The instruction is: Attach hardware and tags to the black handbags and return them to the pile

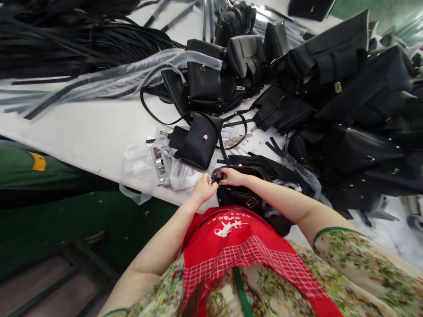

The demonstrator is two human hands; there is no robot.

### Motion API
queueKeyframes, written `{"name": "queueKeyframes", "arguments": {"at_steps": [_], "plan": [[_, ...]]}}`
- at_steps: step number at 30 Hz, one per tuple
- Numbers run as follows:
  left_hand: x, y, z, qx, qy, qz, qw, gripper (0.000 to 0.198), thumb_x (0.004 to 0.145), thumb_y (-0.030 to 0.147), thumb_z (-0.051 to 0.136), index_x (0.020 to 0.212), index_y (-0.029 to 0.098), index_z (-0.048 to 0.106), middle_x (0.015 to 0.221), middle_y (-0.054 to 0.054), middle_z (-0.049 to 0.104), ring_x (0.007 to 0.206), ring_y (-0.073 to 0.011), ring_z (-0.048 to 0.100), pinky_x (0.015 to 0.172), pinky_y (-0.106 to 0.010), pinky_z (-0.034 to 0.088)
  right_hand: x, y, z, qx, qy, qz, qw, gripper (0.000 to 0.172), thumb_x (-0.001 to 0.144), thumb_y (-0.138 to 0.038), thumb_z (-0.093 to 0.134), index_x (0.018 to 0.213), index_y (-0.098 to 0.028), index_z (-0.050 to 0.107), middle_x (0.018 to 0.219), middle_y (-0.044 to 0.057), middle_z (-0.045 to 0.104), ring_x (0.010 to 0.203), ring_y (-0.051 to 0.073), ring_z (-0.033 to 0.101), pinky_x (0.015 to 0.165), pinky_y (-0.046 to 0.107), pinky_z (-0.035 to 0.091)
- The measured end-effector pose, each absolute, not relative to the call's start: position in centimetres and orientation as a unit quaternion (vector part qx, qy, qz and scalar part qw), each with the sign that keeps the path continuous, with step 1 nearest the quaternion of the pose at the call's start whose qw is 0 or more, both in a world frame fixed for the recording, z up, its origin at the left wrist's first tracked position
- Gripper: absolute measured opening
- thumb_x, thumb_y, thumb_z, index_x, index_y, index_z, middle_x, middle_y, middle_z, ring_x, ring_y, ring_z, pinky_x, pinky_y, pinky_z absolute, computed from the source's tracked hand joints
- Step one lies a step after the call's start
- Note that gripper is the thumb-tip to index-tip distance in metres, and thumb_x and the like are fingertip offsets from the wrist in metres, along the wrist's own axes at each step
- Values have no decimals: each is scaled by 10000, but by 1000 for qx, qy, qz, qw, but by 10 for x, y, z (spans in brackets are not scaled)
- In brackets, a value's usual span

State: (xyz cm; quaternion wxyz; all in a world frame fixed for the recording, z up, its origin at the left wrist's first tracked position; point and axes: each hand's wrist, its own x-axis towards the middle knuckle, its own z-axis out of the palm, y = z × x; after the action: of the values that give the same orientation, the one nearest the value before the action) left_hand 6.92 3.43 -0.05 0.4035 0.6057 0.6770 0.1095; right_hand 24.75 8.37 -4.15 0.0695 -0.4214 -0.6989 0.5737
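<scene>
A black handbag (pixel 235 197) with a gold buckle lies at the table's front edge, against my red apron. My left hand (pixel 204 188) is closed in a pinch at the bag's left end. Right beside it, my right hand (pixel 230 177) also pinches the bag near its upper rim. Between the fingertips there is a small dark and metallic part, too small to make out. Just beyond my hands sits a small black bag (pixel 198 141) with a gold clasp and a thin looped strap.
Black bags (pixel 357 145) pile up on the right, and more bags (pixel 205 83) stand at the back. Black straps (pixel 82 48) and clear plastic sheeting (pixel 115 81) cover the far left. Plastic bags and a metal tape dispenser (pixel 160 166) lie left of my hands on the white table (pixel 89 127).
</scene>
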Motion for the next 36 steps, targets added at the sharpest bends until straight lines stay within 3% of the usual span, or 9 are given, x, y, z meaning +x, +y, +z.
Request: {"name": "queueKeyframes", "arguments": {"at_steps": [5,12,18,24,30,36], "plan": [[77,34,-3,607,682,105,394,266,792,377,600,701,239,391,622,18,484,658,-197,549,614,-293,346,252,77,-45,-405,-704,582,48,189,757,-234,694,912,-127,699,757,9,673,661,124,584,630,225,447],[71,31,-10,594,674,132,419,238,814,362,556,703,236,386,617,41,451,618,-157,495,618,-272,346,265,78,-33,-385,-720,574,58,113,827,-234,625,854,-167,711,851,24,696,803,150,619,780,256,452],[64,35,-21,565,681,156,439,245,803,375,548,681,226,397,600,55,459,580,-128,450,593,-249,351,251,66,-26,-426,-712,543,126,331,707,-203,719,1027,-160,647,859,4,635,618,93,506,615,218,411],[69,36,-24,551,703,164,418,307,822,430,539,661,231,370,586,54,425,580,-132,436,589,-258,331,244,57,-31,-447,-665,577,156,200,721,-307,730,795,-157,622,677,-36,533,586,88,451,569,213,384],[69,41,-19,553,709,136,416,257,797,369,568,679,234,384,627,36,470,630,-150,477,624,-270,355,260,59,-34,-518,-487,670,212,294,765,-433,672,871,-167,609,664,-24,586,583,104,524,583,234,445],[71,38,-10,574,686,99,436,271,657,248,669,717,234,405,651,22,509,655,-177,520,630,-285,362,253,55,-29,-530,-529,645,152,271,864,-439,557,828,-171,573,709,5,647,461,89,483,488,230,389]]}}
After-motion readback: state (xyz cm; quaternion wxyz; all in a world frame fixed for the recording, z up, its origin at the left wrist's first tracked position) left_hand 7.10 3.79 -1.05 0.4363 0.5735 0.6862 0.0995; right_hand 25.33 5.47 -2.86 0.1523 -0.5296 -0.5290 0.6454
